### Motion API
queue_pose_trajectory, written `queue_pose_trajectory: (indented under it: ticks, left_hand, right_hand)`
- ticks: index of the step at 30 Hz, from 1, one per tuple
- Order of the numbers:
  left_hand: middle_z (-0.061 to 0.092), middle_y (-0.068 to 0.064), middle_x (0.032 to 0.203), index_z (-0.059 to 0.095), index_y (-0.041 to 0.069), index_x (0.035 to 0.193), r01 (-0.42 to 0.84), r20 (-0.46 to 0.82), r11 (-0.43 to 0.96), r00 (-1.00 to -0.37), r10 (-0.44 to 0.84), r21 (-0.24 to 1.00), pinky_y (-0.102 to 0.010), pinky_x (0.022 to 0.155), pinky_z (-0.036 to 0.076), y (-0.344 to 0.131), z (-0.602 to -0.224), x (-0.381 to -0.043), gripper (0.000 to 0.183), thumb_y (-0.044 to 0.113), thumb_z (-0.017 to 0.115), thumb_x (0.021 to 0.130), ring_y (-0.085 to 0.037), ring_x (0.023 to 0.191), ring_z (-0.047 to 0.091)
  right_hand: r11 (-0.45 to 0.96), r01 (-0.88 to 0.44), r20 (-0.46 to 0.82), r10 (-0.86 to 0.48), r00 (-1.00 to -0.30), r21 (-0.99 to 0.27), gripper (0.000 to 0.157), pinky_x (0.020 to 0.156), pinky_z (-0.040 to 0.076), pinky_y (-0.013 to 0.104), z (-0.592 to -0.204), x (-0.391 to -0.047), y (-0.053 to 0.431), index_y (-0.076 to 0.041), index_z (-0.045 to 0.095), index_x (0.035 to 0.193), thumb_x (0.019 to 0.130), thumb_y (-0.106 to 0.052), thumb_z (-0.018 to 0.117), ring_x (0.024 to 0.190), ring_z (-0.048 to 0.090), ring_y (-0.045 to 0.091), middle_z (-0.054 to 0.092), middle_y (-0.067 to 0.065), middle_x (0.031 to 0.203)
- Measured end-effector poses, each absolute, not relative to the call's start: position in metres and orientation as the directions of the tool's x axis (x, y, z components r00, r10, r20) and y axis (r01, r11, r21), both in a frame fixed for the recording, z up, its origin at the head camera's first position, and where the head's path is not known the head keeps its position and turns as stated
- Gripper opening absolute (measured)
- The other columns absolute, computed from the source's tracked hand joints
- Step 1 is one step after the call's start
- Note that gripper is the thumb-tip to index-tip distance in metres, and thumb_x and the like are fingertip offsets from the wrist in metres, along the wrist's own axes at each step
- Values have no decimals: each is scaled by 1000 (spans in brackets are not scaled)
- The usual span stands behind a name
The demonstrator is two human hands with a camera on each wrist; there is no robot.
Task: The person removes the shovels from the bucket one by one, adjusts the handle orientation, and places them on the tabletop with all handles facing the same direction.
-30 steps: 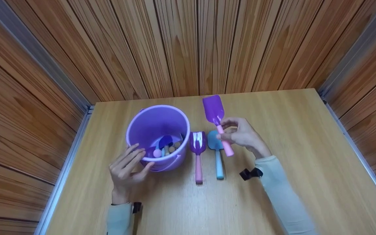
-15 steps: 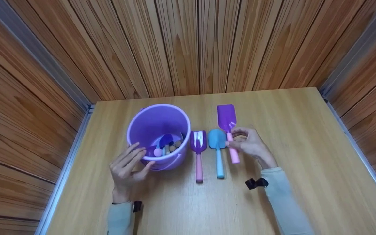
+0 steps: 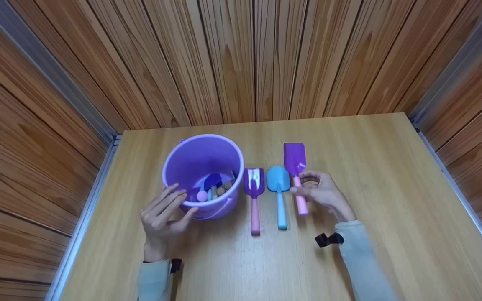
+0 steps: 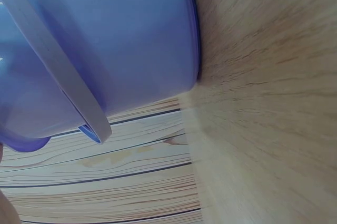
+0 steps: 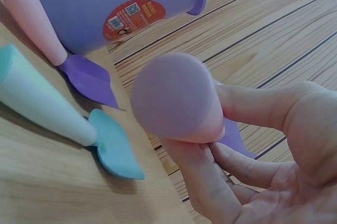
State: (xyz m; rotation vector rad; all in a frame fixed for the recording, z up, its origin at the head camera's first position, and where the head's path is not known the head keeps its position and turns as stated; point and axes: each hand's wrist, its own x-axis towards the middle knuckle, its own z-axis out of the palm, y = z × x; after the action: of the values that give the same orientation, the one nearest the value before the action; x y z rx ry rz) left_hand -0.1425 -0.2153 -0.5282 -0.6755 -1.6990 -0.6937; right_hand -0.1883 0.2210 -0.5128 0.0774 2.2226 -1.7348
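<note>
A purple toy shovel (image 3: pixel 294 158) with a pink handle is pinched by my right hand (image 3: pixel 326 194), thumb on one side and fingertips on the other. In the right wrist view the handle's round end (image 5: pixel 171 95) faces the camera and hides most of the blade. Left of it lie a blue shovel (image 3: pixel 278 179) and a second purple shovel (image 3: pixel 254 182) with a pink handle, side by side on the table. My left hand (image 3: pixel 161 217) rests against the near left rim of a purple bucket (image 3: pixel 203 144), fingers spread and fairly straight.
Inside the bucket lie a pink round-ended piece (image 3: pixel 201 196), a dark blue piece (image 3: pixel 212 179) and several small items. The bucket's handle (image 4: pixel 63 71) hangs down its side. Wood-panelled walls (image 3: pixel 241 62) border the wooden table (image 3: pixel 232 267) behind and at both sides.
My right hand has moved right and toward me with the shovel, from above the blue shovel to its right side. The shovel has turned more upright in view. The left hand stays put.
</note>
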Motion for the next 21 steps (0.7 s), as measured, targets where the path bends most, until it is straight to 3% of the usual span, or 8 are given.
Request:
queue_pose_trajectory:
  ticks: [7, 11, 21]
  left_hand:
    - [83, -12, 102, 86, 5, 103, 742, 967, 660, -239, 90, 121, -40, 104, 59, -216, -530, -142, 47, 49, 85, 90, -39, 91, 81]
    - [83, -15, 98, 86, 3, 100, 748, 972, 655, -218, 92, 106, -38, 103, 59, -215, -528, -143, 48, 50, 85, 90, -40, 89, 81]
    - [83, -17, 94, 85, 1, 97, 745, 978, 664, -181, 102, 69, -40, 93, 62, -217, -527, -145, 50, 51, 83, 91, -41, 85, 81]
  right_hand:
    - [288, 241, -290, -138, -947, -927, 60, 90, 62, 31, -517, -189, 226, 1, 55, 139, 91, -19, 86, 106, 69, 25, 61, 20, 134]
    - [301, 263, -313, -129, -941, -917, 63, 94, 62, 32, -518, -189, 230, 0, 54, 142, 91, -19, 86, 111, 68, 26, 60, 20, 137]
    - [356, 304, -360, -103, -927, -884, 64, 89, 65, 32, -524, -192, 239, 4, 54, 143, 92, -18, 85, 109, 67, 26, 60, 22, 134]
